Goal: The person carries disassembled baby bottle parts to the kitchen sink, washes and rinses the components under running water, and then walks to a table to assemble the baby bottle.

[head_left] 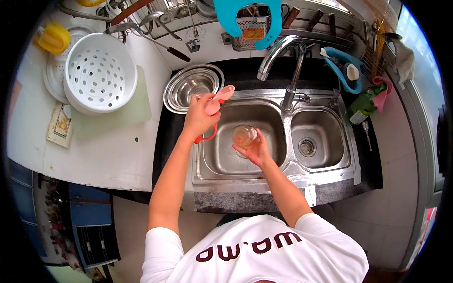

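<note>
My left hand (200, 114) is raised over the left edge of the large sink basin (214, 158), closed on a pink plastic piece (220, 99) that looks like a bottle top. A red loop (208, 133) hangs beside my wrist. Above the same basin, my right hand (256, 149) has its fingers around a clear, rounded container (244, 136), with its open-looking end hard to make out. The two held things are apart. The chrome faucet (296, 70) stands behind, its spout beyond both hands.
Nested steel bowls (171, 92) sit left of the sink. A white colander (100, 73) stands on the left counter. At the right are a small basin (324, 141), a blue basket (345, 85) and a green bottle (361, 107). Ladles (155, 40) hang at the back left.
</note>
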Demonstrator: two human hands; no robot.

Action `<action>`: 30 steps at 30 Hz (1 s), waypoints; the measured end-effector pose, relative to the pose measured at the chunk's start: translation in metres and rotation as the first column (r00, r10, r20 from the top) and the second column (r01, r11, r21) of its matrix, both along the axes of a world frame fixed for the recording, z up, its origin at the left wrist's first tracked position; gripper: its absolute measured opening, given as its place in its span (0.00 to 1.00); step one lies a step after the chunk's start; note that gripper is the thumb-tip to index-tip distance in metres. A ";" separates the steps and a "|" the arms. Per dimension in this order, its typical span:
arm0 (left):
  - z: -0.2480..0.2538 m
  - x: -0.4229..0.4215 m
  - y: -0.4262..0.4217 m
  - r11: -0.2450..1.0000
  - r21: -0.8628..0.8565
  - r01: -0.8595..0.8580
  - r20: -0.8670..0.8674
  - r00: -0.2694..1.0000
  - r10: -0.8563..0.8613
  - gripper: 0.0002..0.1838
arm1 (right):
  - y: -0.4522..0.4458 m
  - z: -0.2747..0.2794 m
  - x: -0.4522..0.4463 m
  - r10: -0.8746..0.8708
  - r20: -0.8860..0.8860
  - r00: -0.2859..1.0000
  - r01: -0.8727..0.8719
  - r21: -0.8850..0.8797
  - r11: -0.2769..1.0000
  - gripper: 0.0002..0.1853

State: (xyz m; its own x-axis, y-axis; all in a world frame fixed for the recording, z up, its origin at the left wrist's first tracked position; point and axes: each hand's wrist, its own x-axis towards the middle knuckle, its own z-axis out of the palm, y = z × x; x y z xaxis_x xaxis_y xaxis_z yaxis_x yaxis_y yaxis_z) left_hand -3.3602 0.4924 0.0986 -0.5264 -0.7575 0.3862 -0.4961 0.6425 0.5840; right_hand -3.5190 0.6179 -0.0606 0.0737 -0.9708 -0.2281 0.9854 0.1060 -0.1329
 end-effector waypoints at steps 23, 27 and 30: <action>0.006 -0.023 -0.003 0.996 0.091 0.005 -0.043 0.999 -0.002 0.32 | 0.001 0.016 -0.008 0.080 -0.586 0.806 -0.141 -0.059 0.988 0.33; 0.017 -0.027 0.003 0.906 0.398 0.147 -0.155 0.984 -0.091 0.28 | 0.001 0.041 -0.011 0.022 -0.862 0.506 -0.248 -0.120 0.961 0.39; 0.020 -0.030 0.006 0.895 0.429 0.121 -0.151 0.987 -0.060 0.26 | -0.004 0.049 -0.014 0.012 -0.889 0.458 -0.343 -0.164 0.925 0.41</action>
